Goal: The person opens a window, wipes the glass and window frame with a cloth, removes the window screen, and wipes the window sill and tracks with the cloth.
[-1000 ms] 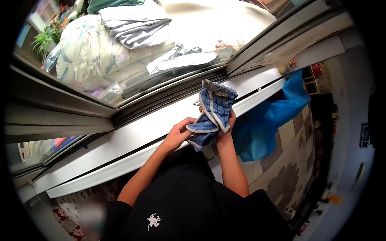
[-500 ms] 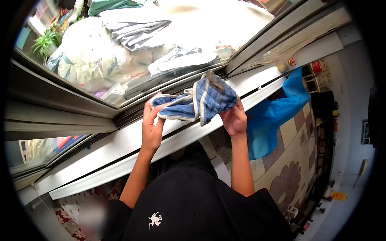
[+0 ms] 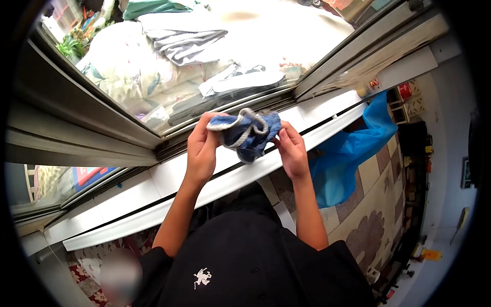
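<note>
A blue cleaning cloth (image 3: 250,134) with pale edging hangs bunched between my two hands, above the white window sill (image 3: 171,176). My left hand (image 3: 203,146) is closed on its left end, thumb and fingers pinching the edged corner. On the other side, my right hand (image 3: 291,151) grips the cloth's right end between thumb and fingertips. A dark, dirty-looking patch shows at the top of the cloth. The window track (image 3: 174,146) runs just behind it.
Beyond the window lie a floral bedcover (image 3: 125,56) and a grey striped garment (image 3: 192,45). Metal window frames (image 3: 87,102) stand to the left. A blue plastic sheet (image 3: 337,171) hangs at the right over a patterned floor (image 3: 371,225).
The cloth has been bunched up and turned over, its right part folding inward. My hands have come closer together, the right one moving left. The view has shifted slightly.
</note>
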Motion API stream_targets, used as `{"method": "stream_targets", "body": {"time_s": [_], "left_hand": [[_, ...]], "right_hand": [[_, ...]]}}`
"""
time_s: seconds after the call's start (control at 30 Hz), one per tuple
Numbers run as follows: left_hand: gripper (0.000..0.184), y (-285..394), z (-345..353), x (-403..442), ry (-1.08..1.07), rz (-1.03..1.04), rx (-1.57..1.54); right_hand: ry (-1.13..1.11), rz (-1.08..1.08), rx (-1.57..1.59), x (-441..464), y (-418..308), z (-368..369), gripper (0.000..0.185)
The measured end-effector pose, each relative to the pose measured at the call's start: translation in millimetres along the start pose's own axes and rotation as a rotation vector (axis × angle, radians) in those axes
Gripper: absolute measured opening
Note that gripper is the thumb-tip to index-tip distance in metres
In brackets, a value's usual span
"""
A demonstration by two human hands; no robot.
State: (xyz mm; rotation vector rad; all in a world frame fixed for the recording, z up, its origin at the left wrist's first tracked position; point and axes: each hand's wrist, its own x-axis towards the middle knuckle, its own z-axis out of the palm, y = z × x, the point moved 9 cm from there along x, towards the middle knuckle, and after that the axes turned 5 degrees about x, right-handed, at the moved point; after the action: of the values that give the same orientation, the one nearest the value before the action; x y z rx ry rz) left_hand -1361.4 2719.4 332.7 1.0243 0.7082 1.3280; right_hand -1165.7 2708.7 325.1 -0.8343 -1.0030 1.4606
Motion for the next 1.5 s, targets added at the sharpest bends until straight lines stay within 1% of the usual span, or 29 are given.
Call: {"method": "stream_targets", "body": {"time_s": [0.07, 0.1, 0.2, 0.23, 0.27, 0.33, 0.37, 0.4, 0.47, 0.53, 0.57, 0.67, 0.77, 0.8, 0.87, 0.9, 0.97, 1.0, 1.07, 1.1, 1.13, 1.2, 1.23, 1.33, 1.37, 1.4, 1.43, 1.47, 1.5], "left_hand": [[0.025, 3, 12, 11, -0.044, -0.006, -0.083], [0.025, 8, 16, 14, -0.031, -0.014, -0.095], [0.025, 23, 17, 22, -0.039, 0.008, -0.117], [0.024, 28, 14, 26, -0.024, 0.045, -0.151], [0.021, 45, 13, 31, -0.042, 0.140, -0.050], [0.019, 66, 12, 44, 0.004, 0.269, 0.190], [0.017, 93, 30, 48, 0.029, 0.307, 0.186], [0.017, 107, 39, 52, 0.002, 0.369, 0.208], [0.016, 138, 54, 62, -0.029, 0.465, 0.279], [0.016, 163, 65, 69, -0.035, 0.556, 0.371], [0.023, 174, 72, 70, -0.079, 0.567, 0.381], [0.021, 192, 83, 76, -0.115, 0.585, 0.468], [0.019, 202, 77, 77, -0.055, 0.600, 0.538], [0.013, 211, 72, 75, 0.030, 0.687, 0.520], [0.013, 222, 65, 67, 0.124, 0.756, 0.728], [0.013, 223, 66, 62, 0.155, 0.794, 0.823], [0.013, 221, 68, 55, 0.224, 0.872, 1.005], [0.013, 220, 67, 56, 0.210, 0.878, 0.903], [0.013, 218, 64, 59, 0.175, 0.878, 0.698], [0.015, 217, 65, 62, 0.133, 0.834, 0.639], [0.015, 211, 60, 67, 0.149, 0.687, 0.494], [0.015, 212, 52, 71, 0.135, 0.625, 0.519], [0.014, 217, 50, 69, 0.184, 0.729, 0.631], [0.021, 220, 40, 65, 0.345, 0.708, 0.797], [0.020, 222, 38, 58, 0.419, 0.676, 0.888], [0.020, 219, 32, 52, 0.373, 0.707, 0.804], [0.021, 216, 25, 46, 0.325, 0.736, 0.718], [0.023, 213, 19, 39, 0.275, 0.762, 0.634], [0.029, 208, 17, 26, 0.190, 0.720, 0.612]], "right_hand": [[-0.047, -0.065, -0.040, 0, -7, 22, 0.040], [-0.045, -0.050, -0.118, 2, -9, 28, 0.055], [0.058, -0.084, -0.194, 8, -13, 26, 0.052], [0.050, -0.097, -0.190, 13, -13, 16, 0.044], [0.137, -0.054, -0.164, 15, -14, 4, 0.028], [0.162, -0.109, -0.393, 19, -37, -6, 0.015], [0.131, -0.244, -0.412, 21, -57, 2, 0.012], [0.098, -0.382, -0.431, 21, -79, 11, 0.010], [0.089, -0.477, -0.441, 25, -109, 20, 0.018], [0.082, -0.429, -0.427, 30, -120, 24, 0.025], [0.098, -0.420, -0.358, 33, -125, 30, 0.032], [0.095, -0.233, -0.532, 44, -113, 23, 0.023], [0.056, -0.393, -0.909, 43, -142, 33, 0.021], [0.033, -0.366, -0.913, 42, -146, 33, 0.022], [-0.017, -0.306, -0.920, 41, -149, 32, 0.024], [-0.095, -0.274, -0.962, 39, -143, 30, 0.025], [-0.143, -0.299, -1.027, 31, -142, 40, 0.025], [-0.167, -0.310, -1.061, 27, -141, 44, 0.025], [-0.115, -0.159, -1.046, 26, -135, 30, 0.025], [-0.086, -0.047, -1.042, 24, -133, 18, 0.024], [-0.059, 0.066, -1.034, 22, -131, 4, 0.022], [-0.024, -0.054, -0.944, 21, -134, -18, 0.016], [0.009, -0.080, -0.941, 20, -140, -25, 0.016], [0.117, -0.227, -0.935, 12, -170, -23, 0.019], [0.124, -0.244, -0.987, 6, -177, -25, 0.022], [0.092, -0.312, -1.074, -1, -184, -22, 0.020], [0.061, -0.303, -1.104, -10, -187, -15, 0.024], [0.026, -0.288, -1.131, -22, -188, -7, 0.029], [-0.008, -0.243, -1.220, -34, -182, -2, 0.038]]}}
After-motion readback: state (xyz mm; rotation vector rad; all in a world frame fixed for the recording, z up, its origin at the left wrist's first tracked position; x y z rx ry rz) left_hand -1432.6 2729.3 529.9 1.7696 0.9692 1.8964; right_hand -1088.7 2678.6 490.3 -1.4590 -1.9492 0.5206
